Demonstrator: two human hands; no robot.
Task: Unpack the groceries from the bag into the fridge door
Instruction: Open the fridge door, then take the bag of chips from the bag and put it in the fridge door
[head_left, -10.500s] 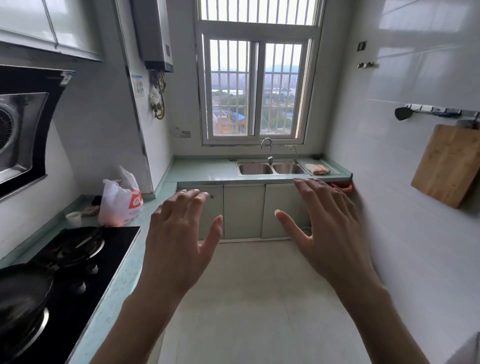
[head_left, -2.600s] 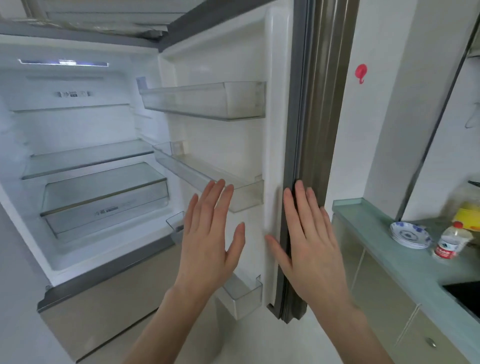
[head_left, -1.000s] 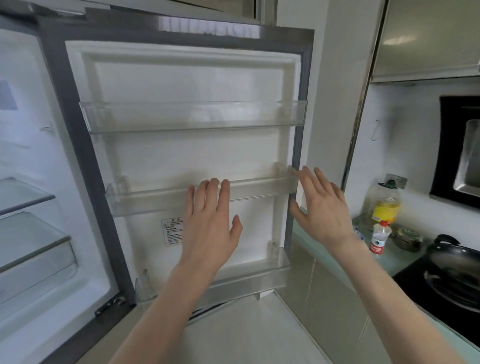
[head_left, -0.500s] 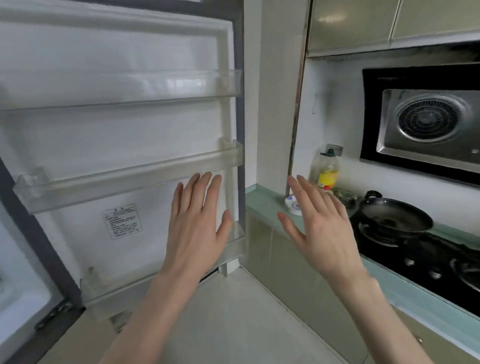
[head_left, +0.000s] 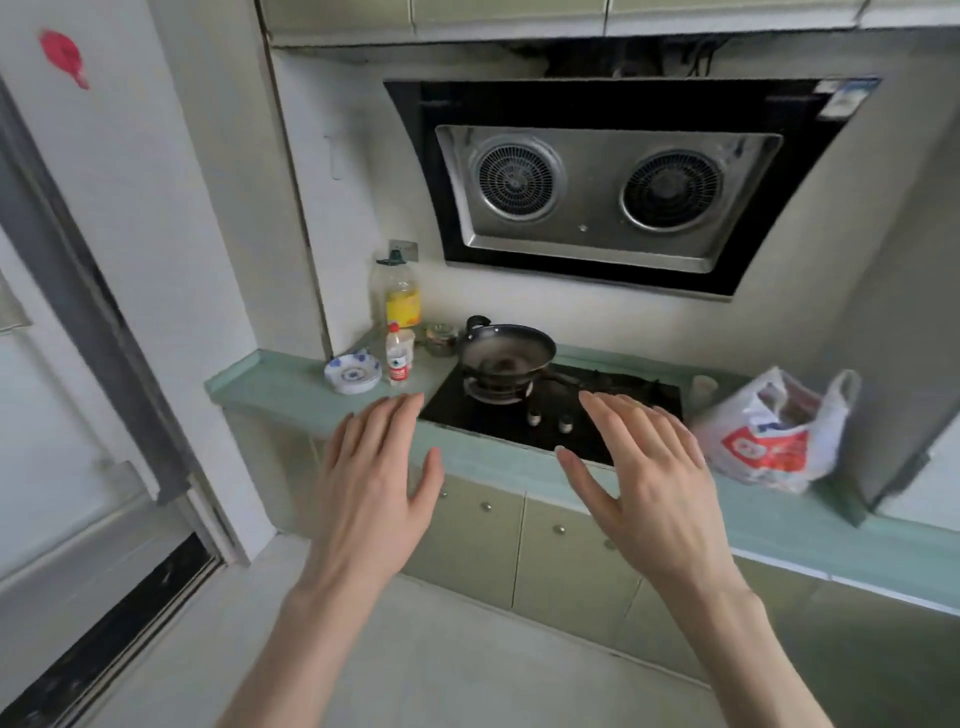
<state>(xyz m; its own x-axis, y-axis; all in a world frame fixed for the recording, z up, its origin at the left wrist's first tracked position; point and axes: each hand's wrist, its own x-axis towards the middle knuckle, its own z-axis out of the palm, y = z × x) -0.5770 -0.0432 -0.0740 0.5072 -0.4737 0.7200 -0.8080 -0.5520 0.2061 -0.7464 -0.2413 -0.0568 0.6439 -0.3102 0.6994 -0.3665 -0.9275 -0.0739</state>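
Hands are empty: the left hand (head_left: 371, 483) and the right hand (head_left: 647, 483) both hover in the air with fingers spread apart, gripping nothing, in front of the green counter (head_left: 291, 387). The task's thing, a white plastic grocery bag (head_left: 769, 436) with red print, sits on the counter at the right end, just beside the black hob (head_left: 550, 410) and well apart from either hand. The fridge door (head_left: 62, 322) stands at the left edge of view; its shelves cannot be seen from here.

Step in hand, as judged: reach for the bag. Recommended practice: take it with the right hand by the handle loops (head_left: 847, 389), support the underside with the left, and lift straight up so it clears the hob knobs (head_left: 548, 420) and the wok (head_left: 506, 356).

Containers: the bag mouth gapes open and something packaged shows inside, too unclear to name. A tall oil bottle (head_left: 400, 296) holds yellow liquid. A small red-capped bottle (head_left: 399, 353) stands in front of it. The blue-patterned dishes (head_left: 353, 371) are stacked, and the wok looks empty
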